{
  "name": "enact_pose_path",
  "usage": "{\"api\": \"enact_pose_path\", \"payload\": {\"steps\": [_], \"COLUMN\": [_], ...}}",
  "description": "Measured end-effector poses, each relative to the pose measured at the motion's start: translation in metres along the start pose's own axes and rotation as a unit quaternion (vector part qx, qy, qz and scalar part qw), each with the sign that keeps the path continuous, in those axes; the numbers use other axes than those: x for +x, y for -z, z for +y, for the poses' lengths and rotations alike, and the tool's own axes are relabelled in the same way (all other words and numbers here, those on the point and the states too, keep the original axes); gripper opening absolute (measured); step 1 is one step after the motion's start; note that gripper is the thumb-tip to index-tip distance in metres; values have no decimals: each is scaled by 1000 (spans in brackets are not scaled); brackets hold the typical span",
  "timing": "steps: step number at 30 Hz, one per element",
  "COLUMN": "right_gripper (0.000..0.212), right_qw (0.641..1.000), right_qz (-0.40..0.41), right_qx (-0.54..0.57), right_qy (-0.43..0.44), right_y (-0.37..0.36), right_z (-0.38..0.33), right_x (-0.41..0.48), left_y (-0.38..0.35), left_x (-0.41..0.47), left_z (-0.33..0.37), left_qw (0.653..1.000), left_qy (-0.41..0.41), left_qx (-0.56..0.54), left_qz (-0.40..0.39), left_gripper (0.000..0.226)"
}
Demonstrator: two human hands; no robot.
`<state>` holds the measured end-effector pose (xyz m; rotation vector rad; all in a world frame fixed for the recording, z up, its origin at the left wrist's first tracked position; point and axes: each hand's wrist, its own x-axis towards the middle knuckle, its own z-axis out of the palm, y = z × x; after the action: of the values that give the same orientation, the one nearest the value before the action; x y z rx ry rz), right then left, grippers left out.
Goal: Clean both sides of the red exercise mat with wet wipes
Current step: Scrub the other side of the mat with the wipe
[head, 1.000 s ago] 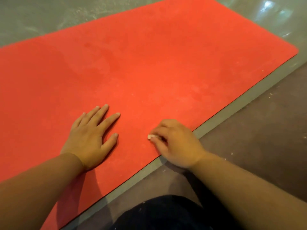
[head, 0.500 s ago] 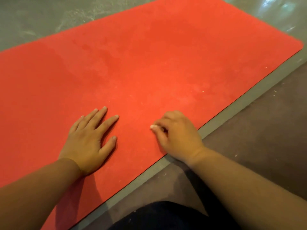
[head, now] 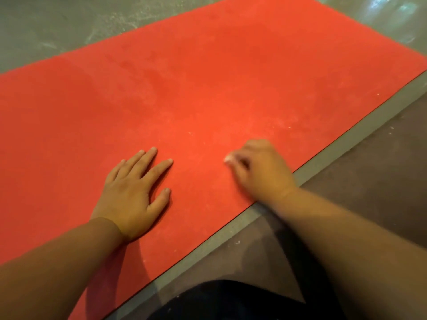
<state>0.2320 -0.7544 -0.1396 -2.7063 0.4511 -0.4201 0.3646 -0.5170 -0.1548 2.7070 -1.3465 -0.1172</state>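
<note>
Pinching a small wipe wad (head: 228,159) in my curled right hand (head: 261,169) near the front edge of the mat (head: 208,77) on the floor (head: 46,31), left hand (head: 131,192) flat and open, I could shred it or ruck the mat by scrubbing hard

An indoor floor space, seen from low down. A red exercise mat (head: 208,88) lies flat on a bare, grey-green hard floor (head: 57,26) marked with pale scuffs and white specks. A darker brown section (head: 369,181) runs along one side. Light glints (head: 381,3) off the far corner. Whether this is a home or a gym cannot be told.
</note>
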Motion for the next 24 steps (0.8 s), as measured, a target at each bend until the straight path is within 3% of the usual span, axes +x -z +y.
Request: {"api": "enact_pose_path", "payload": {"steps": [3, 5, 7, 10, 12, 14, 17, 19, 22, 24], "right_gripper": [20, 21, 18, 18, 20, 23, 20, 15, 11, 13], "right_qw": [971, 960, 980, 997, 991, 999, 976, 962, 993, 996], "right_qz": [82, 80, 47, -40, -73, -29, 70, 86, 27, -59], "right_qx": [-33, -29, -1, 66, 50, 5, -25, -24, 33, 71], "right_qy": [-223, -265, -192, 20, 96, 32, -203, -256, -111, 15], "right_y": [16, 8, -10, -22, -18, -10, 11, 7, -15, -20], "right_z": [51, 36, -12, -77, -63, -22, 43, 29, -44, -73], "right_x": [26, 25, 9, -27, -19, 9, 40, 34, -6, -33], "left_y": [0, 1, 2, 2, 2, 2, 1, 3, 4, 4], "left_x": [-1, -1, 0, 0, -1, 0, 0, 0, 0, 0], "left_z": [0, 0, 0, 1, 2, 1, 1, 1, 0, 1], "left_qw": [1000, 1000, 1000, 1000, 1000, 1000, 1000, 1000, 1000, 1000], "left_qy": [3, 4, 6, 3, 4, 2, 3, 5, 6, 7], "left_qx": [1, -1, -4, -6, -9, -11, -15, -17, -21, -19], "left_qz": [2, 1, 1, 4, 6, 7, 7, 7, 4, 7], "left_gripper": [62, 61, 61, 62, 62, 62, 62, 62, 62, 62]}}
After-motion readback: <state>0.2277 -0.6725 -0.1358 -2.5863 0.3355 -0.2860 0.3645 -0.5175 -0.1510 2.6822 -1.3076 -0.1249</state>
